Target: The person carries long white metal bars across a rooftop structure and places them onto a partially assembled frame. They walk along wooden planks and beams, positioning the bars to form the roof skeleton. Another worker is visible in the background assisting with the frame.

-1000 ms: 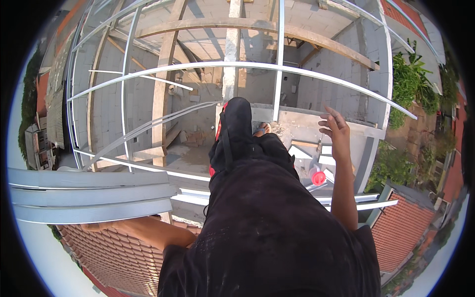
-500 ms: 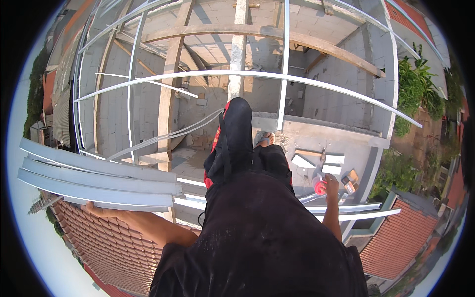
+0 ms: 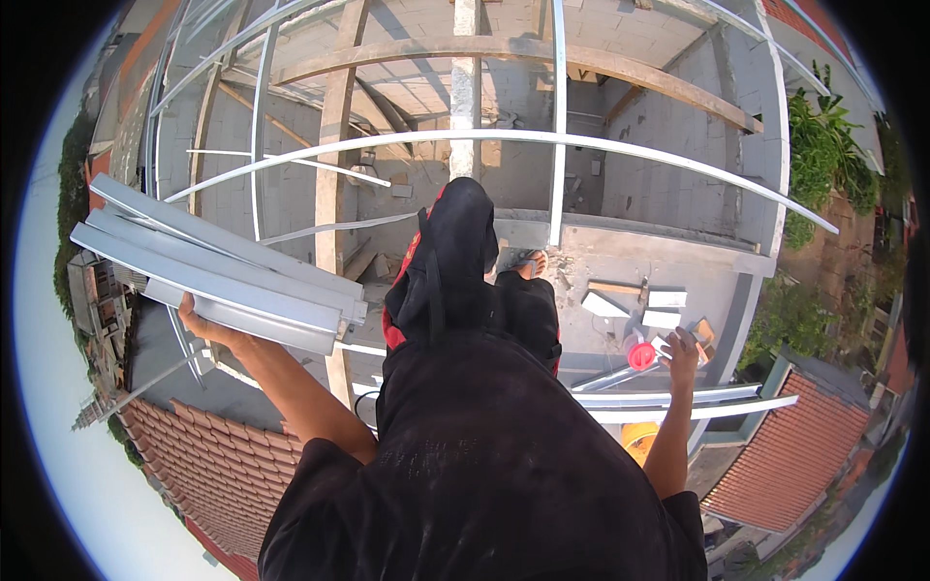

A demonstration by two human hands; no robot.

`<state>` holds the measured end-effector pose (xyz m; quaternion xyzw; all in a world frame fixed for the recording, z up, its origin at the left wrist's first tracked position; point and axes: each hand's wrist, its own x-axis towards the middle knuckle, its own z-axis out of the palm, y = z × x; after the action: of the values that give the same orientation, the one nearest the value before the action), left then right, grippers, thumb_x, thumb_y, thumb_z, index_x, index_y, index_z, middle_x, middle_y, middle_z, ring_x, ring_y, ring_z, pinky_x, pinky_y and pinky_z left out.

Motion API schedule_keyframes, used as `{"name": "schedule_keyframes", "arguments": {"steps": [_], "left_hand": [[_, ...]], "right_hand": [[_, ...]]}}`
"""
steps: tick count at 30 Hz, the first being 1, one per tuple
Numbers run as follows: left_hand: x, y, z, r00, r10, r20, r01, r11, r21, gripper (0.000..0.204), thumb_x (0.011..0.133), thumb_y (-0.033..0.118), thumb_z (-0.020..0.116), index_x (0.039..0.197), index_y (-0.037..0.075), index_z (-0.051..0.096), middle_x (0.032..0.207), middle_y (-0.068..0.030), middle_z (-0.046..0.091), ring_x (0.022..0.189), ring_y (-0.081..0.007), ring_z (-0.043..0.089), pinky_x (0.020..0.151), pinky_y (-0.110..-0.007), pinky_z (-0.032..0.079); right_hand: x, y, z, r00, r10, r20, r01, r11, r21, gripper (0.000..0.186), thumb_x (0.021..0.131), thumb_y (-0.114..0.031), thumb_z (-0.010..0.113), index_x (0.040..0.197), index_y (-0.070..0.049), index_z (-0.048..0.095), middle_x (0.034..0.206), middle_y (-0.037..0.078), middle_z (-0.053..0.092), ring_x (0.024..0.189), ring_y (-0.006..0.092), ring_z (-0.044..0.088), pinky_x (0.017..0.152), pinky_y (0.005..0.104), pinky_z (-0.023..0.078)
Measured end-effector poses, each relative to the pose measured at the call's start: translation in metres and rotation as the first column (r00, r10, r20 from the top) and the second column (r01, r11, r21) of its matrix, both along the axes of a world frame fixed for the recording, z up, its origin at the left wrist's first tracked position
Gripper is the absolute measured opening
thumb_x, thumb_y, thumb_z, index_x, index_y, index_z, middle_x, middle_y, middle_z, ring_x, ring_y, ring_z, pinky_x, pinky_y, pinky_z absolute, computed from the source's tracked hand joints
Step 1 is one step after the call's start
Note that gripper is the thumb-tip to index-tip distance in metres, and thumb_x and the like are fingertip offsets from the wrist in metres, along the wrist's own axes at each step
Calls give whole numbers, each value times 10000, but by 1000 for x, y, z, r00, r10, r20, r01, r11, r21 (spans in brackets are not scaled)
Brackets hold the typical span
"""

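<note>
At the left, my left hand (image 3: 201,324) grips a bundle of several silver-grey metal channels (image 3: 218,266) from beneath. The channels lie fanned along my forearm, their near ends close to my left hip. My right hand (image 3: 681,353) is held out to the right with its fingers loosely apart and nothing visible in them. Below and beside it in view is a pink-red round object (image 3: 640,355) on the lower level; its kind is unclear. My sandalled foot (image 3: 531,262) stands on a wall edge.
A thin white metal bar (image 3: 504,137) crosses ahead over a deep walled room. Wooden beams (image 3: 336,136) and a narrow wall top (image 3: 465,97) span the drop. Pale blocks (image 3: 663,317) lie on the right ledge. Long channels (image 3: 717,399) and an orange bucket-like thing (image 3: 639,441) are at my right.
The bundle in my left hand has swung forward and tilted, with its far end higher. My right hand has moved right and slightly forward. The orange thing has come into view.
</note>
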<state>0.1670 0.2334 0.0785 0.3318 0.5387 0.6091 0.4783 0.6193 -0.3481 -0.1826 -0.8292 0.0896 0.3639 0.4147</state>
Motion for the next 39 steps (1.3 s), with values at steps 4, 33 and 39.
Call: {"name": "schedule_keyframes", "arguments": {"steps": [4,33,39], "left_hand": [[17,-17,-1,995,39,-91,-34,998,55,865,794,509,589,1490,41,376,1356,-197,455,1275,-357,477,972,-516,441],[71,-31,-32,984,-163,72,142,961,239,796,806,455,589,1468,53,401,1332,-182,499,1231,-348,530,973,-512,475],[79,-23,-48,994,-94,54,80,973,218,751,866,448,486,1462,-1,399,1381,-205,491,1269,-344,525,1015,-502,469]], "right_hand": [[-19,-25,-25,978,-209,6,209,977,31,473,978,-275,659,1380,-43,571,1136,123,698,941,200,698,711,315,569],[-84,-192,-158,721,-674,-161,668,738,-99,531,972,-321,633,1445,-110,513,1339,164,609,1096,317,651,873,442,531],[-89,-181,-163,668,-723,-179,721,687,-84,515,964,-361,623,1391,-80,558,1337,139,627,1087,282,671,772,389,565]]}}
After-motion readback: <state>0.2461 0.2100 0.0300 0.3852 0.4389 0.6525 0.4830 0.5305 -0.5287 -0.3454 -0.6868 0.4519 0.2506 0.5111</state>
